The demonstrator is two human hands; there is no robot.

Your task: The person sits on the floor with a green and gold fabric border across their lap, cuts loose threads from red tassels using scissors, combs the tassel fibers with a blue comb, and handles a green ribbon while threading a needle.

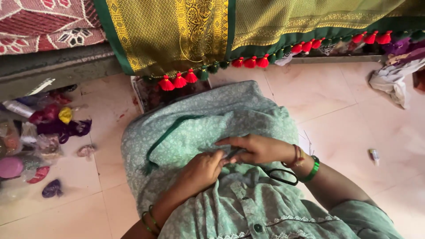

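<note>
Both hands met over the lap, on pale green printed cloth spread across the knees. Left hand was curled, fingertips pinched together against the right hand's fingers; what sat in the pinch was too small to tell. Right hand lay flat-ish, fingers stretched leftward, closed on something thin and dark, likely thread, not clear. Dark green cord ran in a loop over the lap cloth, left of the hands, ending in a small tuft near the cloth's left edge. Black-handled scissors lay on the lap just under the right wrist, touching the cloth. Green bangle and red thread on the right wrist; thin bangles on the left wrist. Above the lap, a green and gold saree hung from the bed edge, its border lined with red tassels alternating with green ones. Floor tiles pale pink. At the floor's left edge, a heap of thread bundles and plastic bags. White cloth crumpled near the floor's right edge.
</note>
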